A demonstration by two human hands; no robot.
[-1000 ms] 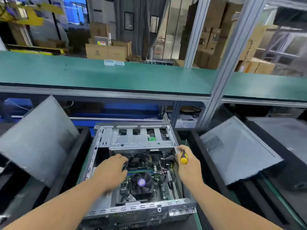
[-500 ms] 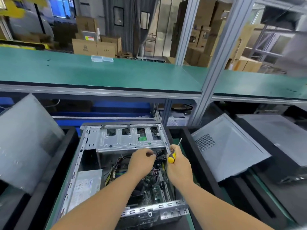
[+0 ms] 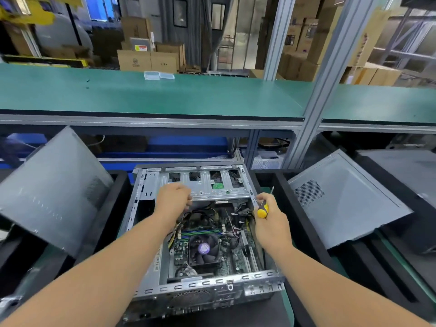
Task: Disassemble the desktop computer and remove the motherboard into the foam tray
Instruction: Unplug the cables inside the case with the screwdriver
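Note:
An open desktop computer case (image 3: pixel 257 283) lies in front of me with its side off. Inside sits the motherboard (image 3: pixel 233 258) with a black CPU fan (image 3: pixel 204 250) and loose cables. A silver drive cage (image 3: pixel 200 185) spans the case's far end. My left hand (image 3: pixel 173 200) has its fingers curled over the cage's near left edge. My right hand (image 3: pixel 271 220) holds a yellow and black screwdriver (image 3: pixel 263 208) at the cage's near right corner, the shaft pointing up.
Grey side panels lean on both sides: one on the left (image 3: pixel 52 192), one on the right (image 3: pixel 342 201). Black foam trays (image 3: pixel 311 232) flank the case. A green shelf (image 3: pixel 165 93) runs across above, carried by an aluminium post (image 3: pixel 313 102). Cardboard boxes stand behind.
My left hand has risen from the cables inside the case to the drive cage's near edge. My right hand with the screwdriver has shifted slightly toward the right corner.

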